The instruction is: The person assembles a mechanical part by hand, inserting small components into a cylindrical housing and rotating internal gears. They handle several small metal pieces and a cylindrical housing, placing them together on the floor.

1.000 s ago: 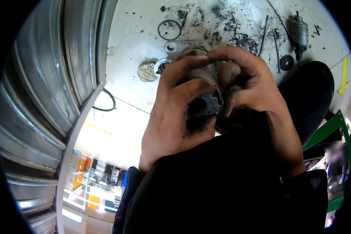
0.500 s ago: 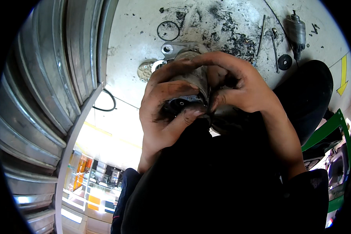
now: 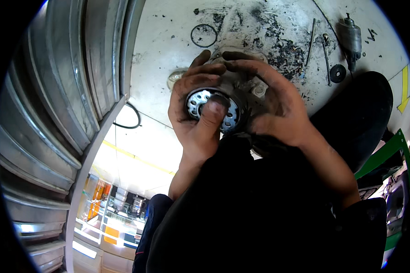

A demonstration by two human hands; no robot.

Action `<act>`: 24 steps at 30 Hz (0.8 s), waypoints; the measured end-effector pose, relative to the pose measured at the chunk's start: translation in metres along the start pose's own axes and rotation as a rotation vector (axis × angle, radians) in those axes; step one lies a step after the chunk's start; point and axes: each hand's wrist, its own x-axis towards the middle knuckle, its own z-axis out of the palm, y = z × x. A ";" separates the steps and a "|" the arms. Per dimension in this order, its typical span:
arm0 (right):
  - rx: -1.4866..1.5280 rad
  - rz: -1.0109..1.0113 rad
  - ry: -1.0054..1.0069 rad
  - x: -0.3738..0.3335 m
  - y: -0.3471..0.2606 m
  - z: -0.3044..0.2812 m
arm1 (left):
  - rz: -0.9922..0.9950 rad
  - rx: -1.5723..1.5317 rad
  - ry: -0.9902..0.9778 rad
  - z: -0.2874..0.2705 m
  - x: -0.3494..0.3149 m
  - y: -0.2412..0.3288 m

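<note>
A grimy metal motor housing (image 3: 240, 84) is between my two hands, just in front of my dark clothing. Its round end faces me and carries a shiny disc (image 3: 233, 113) with a ring of holes. My left hand (image 3: 193, 109) curls around this end, the thumb pressed across the disc's middle and the blackened fingers over the rim. From the right, my right hand (image 3: 284, 104) cups the housing's side, its fingers reaching over the top and its thumb low near the disc end. The lower part of the housing is lost in shadow.
Beyond my hands lie a black ring (image 3: 203, 35), a round metal cover (image 3: 174, 79), black debris (image 3: 284, 57), two thin rods (image 3: 311, 42), a dark washer (image 3: 337, 73) and a metal cylinder (image 3: 350, 38). Ribbed metal shutter (image 3: 64, 82) rises at left; a green frame (image 3: 385, 157) stands right.
The housing's end has turned to face me, bringing the holed disc into sight. My left thumb has moved onto the disc; my right hand has opened wider around the housing.
</note>
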 end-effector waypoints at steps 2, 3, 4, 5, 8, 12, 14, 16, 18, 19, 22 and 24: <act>0.028 -0.031 0.044 -0.001 0.003 0.016 | -0.021 -0.025 0.054 0.004 0.002 0.002; 0.029 -0.045 0.077 0.001 0.005 0.024 | -0.028 -0.033 0.089 0.006 0.000 0.003; 0.028 -0.057 0.106 0.002 0.007 0.030 | -0.036 -0.042 0.129 0.007 -0.002 0.005; -0.062 -0.091 0.070 0.005 0.011 0.033 | -0.030 -0.042 0.146 0.008 -0.006 0.006; -0.066 -0.053 0.094 0.009 0.014 0.041 | -0.001 0.081 0.141 -0.001 -0.013 0.001; -0.012 -0.110 0.097 0.010 0.023 0.044 | -0.067 -0.015 0.101 -0.009 -0.019 -0.002; 0.002 -0.109 0.083 0.012 0.020 0.048 | -0.089 -0.089 0.113 -0.008 -0.019 0.001; -0.198 -0.197 0.039 0.015 0.021 0.047 | -0.112 -0.146 0.150 -0.008 -0.019 0.002; -0.259 -0.170 0.013 0.018 0.024 0.044 | -0.136 -0.188 0.213 -0.009 -0.017 0.001; -0.168 -0.077 0.021 0.020 0.027 0.044 | -0.249 -0.258 0.316 -0.007 -0.014 0.003; 0.078 0.022 0.055 0.019 0.024 0.040 | -0.421 -0.500 0.303 -0.010 0.007 -0.006; -0.078 -0.152 0.091 0.013 0.034 0.034 | -0.396 -0.440 0.295 0.005 0.008 0.004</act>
